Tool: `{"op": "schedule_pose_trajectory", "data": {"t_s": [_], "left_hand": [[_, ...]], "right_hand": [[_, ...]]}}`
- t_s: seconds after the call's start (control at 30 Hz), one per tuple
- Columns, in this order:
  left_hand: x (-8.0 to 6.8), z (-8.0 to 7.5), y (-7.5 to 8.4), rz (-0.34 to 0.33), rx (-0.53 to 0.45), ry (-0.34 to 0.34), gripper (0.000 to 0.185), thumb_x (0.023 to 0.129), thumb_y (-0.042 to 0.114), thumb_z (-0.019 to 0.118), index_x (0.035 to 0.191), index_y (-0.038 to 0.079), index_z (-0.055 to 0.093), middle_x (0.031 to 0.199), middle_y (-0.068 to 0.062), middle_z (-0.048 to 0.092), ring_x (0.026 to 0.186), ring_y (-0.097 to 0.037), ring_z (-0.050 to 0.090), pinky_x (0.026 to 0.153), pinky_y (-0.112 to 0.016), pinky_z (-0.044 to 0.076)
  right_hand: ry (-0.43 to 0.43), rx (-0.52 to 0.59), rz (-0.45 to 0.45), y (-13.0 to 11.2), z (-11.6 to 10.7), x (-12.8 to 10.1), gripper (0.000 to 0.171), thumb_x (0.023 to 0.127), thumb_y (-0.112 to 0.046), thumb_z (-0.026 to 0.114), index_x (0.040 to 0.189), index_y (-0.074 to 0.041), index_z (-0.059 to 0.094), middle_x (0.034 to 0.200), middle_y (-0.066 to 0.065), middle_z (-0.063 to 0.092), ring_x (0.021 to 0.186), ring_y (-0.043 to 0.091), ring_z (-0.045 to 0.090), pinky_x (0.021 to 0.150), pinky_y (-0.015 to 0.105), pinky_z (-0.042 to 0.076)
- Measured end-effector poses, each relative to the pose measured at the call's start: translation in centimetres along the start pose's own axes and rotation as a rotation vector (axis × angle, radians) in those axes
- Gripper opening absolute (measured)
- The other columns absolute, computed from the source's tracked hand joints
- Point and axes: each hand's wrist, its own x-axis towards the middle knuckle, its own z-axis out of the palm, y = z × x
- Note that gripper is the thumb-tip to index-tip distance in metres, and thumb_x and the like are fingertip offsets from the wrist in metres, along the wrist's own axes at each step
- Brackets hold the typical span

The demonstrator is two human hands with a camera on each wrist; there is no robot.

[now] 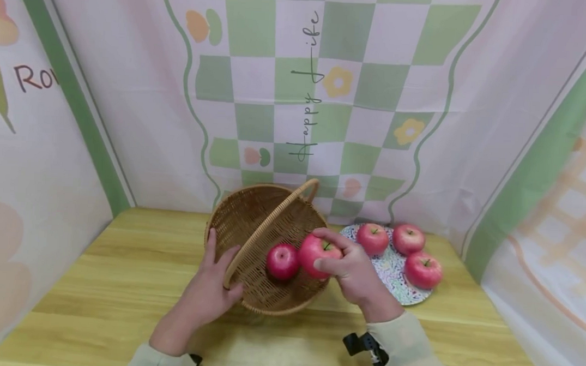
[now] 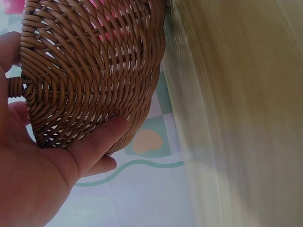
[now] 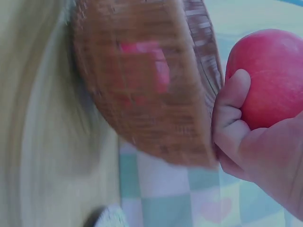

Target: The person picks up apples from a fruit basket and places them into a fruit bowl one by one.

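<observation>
1. At the centre of the head view, a wicker basket point(image 1: 266, 242) stands tilted on the wooden bench point(image 1: 121, 284), its opening turned toward the camera and its arched handle point(image 1: 266, 225) crossing the mouth
2. Left hand point(image 1: 210, 288): thumb and fingers curled round the basket's lower left rim where the handle joins; the left wrist view shows the fingers point(image 2: 94, 142) pressed against the woven underside of the basket point(image 2: 90, 71)
3. Right hand point(image 1: 350, 270): fingers wrapped round a red apple point(image 1: 316, 252), held at the basket's right rim; the right wrist view shows the apple point(image 3: 267, 78) just beside the basket wall point(image 3: 151, 94)
4. A second red apple point(image 1: 282, 260) lies inside the basket, just left of the held one
5. Right of centre, a patterned plate point(image 1: 392, 274) on the bench carries three more red apples point(image 1: 408, 238)
6. A checked cloth backdrop point(image 1: 327, 70) fills the upper frame
</observation>
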Motion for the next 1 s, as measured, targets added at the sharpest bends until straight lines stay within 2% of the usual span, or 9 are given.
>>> {"op": "schedule_pose_trajectory", "data": {"t_s": [0.1, 0.2, 0.33, 0.47, 0.57, 0.67, 0.77, 0.87, 1.0], "left_hand": [[0.0, 0.0, 0.0, 0.006, -0.003, 0.002, 0.079, 0.085, 0.012, 0.075, 0.154, 0.013, 0.036, 0.162, -0.014, -0.023, 0.046, -0.004, 0.045, 0.046, -0.024, 0.046], [-0.1, 0.0, -0.1, 0.012, -0.016, 0.01, 0.078, 0.084, 0.01, 0.075, 0.153, 0.011, 0.038, 0.162, -0.015, -0.022, 0.046, -0.004, 0.045, 0.046, -0.024, 0.046], [-0.1, 0.0, -0.1, 0.004, -0.034, 0.012, 0.077, 0.084, 0.01, 0.074, 0.153, 0.011, 0.039, 0.162, -0.016, -0.021, 0.046, -0.005, 0.045, 0.046, -0.024, 0.046], [-0.1, -0.1, -0.2, -0.022, -0.051, 0.002, 0.078, 0.085, 0.012, 0.074, 0.154, 0.014, 0.037, 0.161, -0.017, -0.022, 0.048, -0.006, 0.048, 0.046, -0.025, 0.046], [-0.1, -0.2, -0.2, -0.043, -0.062, -0.009, 0.079, 0.086, 0.013, 0.073, 0.155, 0.016, 0.035, 0.161, -0.016, -0.023, 0.049, -0.007, 0.049, 0.047, -0.025, 0.047], [-0.2, -0.2, -0.1, -0.052, -0.064, -0.014, 0.079, 0.086, 0.013, 0.073, 0.155, 0.017, 0.035, 0.161, -0.015, -0.024, 0.05, -0.007, 0.05, 0.048, -0.025, 0.048], [-0.2, -0.2, -0.1, -0.048, -0.065, -0.013, 0.078, 0.086, 0.013, 0.073, 0.155, 0.019, 0.035, 0.161, -0.015, -0.024, 0.05, -0.007, 0.05, 0.048, -0.025, 0.048], [-0.2, -0.2, -0.2, -0.046, -0.069, -0.012, 0.077, 0.087, 0.013, 0.073, 0.155, 0.019, 0.036, 0.161, -0.015, -0.024, 0.05, -0.007, 0.051, 0.049, -0.025, 0.048], [-0.1, -0.1, -0.2, -0.055, -0.07, -0.011, 0.077, 0.087, 0.014, 0.072, 0.155, 0.013, 0.035, 0.161, -0.015, -0.024, 0.051, -0.007, 0.051, 0.049, -0.025, 0.048]], "right_hand": [[0.037, 0.028, -0.004, -0.4, -1.5, -0.2, 0.059, 0.08, 0.012, 0.067, 0.137, 0.001, 0.054, 0.069, 0.0, 0.06, 0.06, 0.008, 0.056, 0.058, 0.021, 0.05], [0.067, 0.046, -0.003, -0.6, -2.9, -0.4, 0.056, 0.083, 0.013, 0.065, 0.136, -0.002, 0.056, 0.099, 0.005, 0.065, 0.078, 0.011, 0.063, 0.064, 0.023, 0.054], [0.138, 0.017, 0.004, -0.6, -4.7, -0.9, 0.054, 0.085, 0.013, 0.063, 0.137, 0.0, 0.055, 0.122, -0.001, 0.053, 0.073, 0.009, 0.06, 0.064, 0.024, 0.054], [0.204, -0.141, 0.037, -0.2, -6.7, -1.3, 0.058, 0.085, 0.009, 0.066, 0.141, 0.002, 0.05, 0.083, -0.009, 0.05, 0.05, 0.004, 0.044, 0.055, 0.021, 0.049], [0.23, -0.225, 0.095, 0.5, -8.3, -1.5, 0.06, 0.085, 0.006, 0.068, 0.142, -0.003, 0.051, 0.054, -0.009, 0.032, 0.044, 0.004, 0.036, 0.05, 0.02, 0.044], [0.245, -0.201, 0.156, 1.2, -9.8, -1.6, 0.059, 0.086, 0.005, 0.069, 0.141, -0.009, 0.054, 0.056, -0.007, 0.042, 0.047, 0.005, 0.041, 0.053, 0.021, 0.046], [0.259, -0.14, 0.214, 1.9, -10.9, -1.5, 0.061, 0.087, 0.001, 0.07, 0.144, -0.012, 0.052, 0.092, 0.008, 0.061, 0.066, 0.008, 0.058, 0.063, 0.026, 0.054], [0.259, -0.135, 0.263, 2.4, -11.5, -1.6, 0.069, 0.089, -0.005, 0.072, 0.152, -0.013, 0.042, 0.139, 0.027, 0.043, 0.091, 0.017, 0.065, 0.077, 0.037, 0.057], [0.265, -0.172, 0.298, 3.0, -11.7, -1.5, 0.074, 0.091, -0.011, 0.073, 0.155, -0.012, 0.036, 0.15, 0.031, 0.031, 0.1, 0.023, 0.065, 0.085, 0.044, 0.054]]}}
